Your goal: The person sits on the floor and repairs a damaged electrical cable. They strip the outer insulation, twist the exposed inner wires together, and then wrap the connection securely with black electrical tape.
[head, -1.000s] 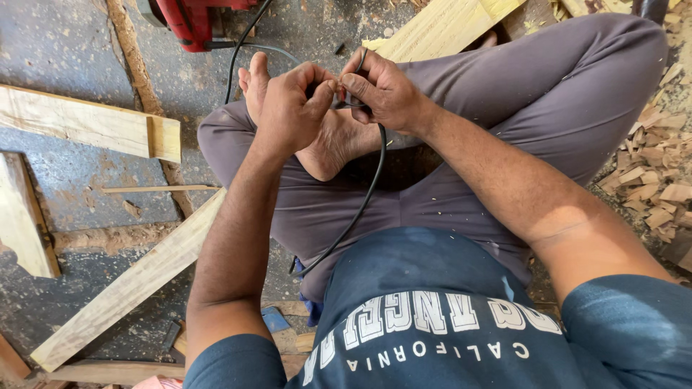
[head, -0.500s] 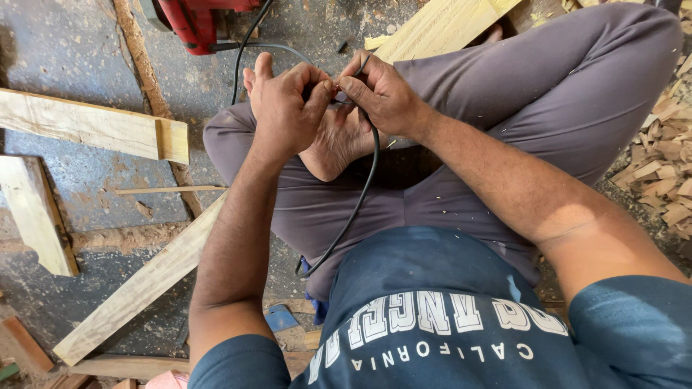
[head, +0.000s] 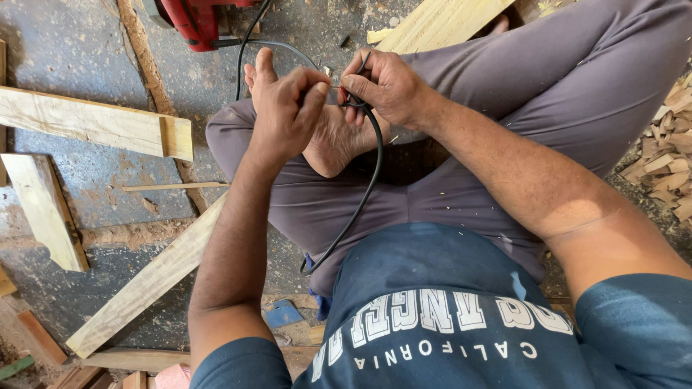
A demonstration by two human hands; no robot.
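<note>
Head view: A person sits cross-legged on a concrete floor (head: 86,50), grey trousers and a dark blue printed shirt filling the lower frame. The left hand (head: 285,108) and the right hand (head: 386,86) meet above a bare foot (head: 339,137), just at 12 o'clock of the person's lap. Both hands are closed narrow in a pinch: the right hand grips the end of a black cable (head: 364,187), thumb and fingers pressed on it, while the left hand's thumb and forefinger hold what looks like a thin strand at the cable's tip; the strand is too small to tell more. From the right hand the cable curves down toward 6 o'clock across the trousers and slips out of sight beside the left thigh. A second run of black cord leads up at 11 o'clock to a red power tool (head: 194,18) at the frame's top edge. Pale wooden planks (head: 94,122) lie at 9 o'clock, one long board (head: 151,281) slanting toward 7 o'clock under the left forearm, another plank at 1 o'clock beyond the right hand. A heap of wood offcuts (head: 667,158) sits at 3 o'clock, well apart from the hands.
</note>
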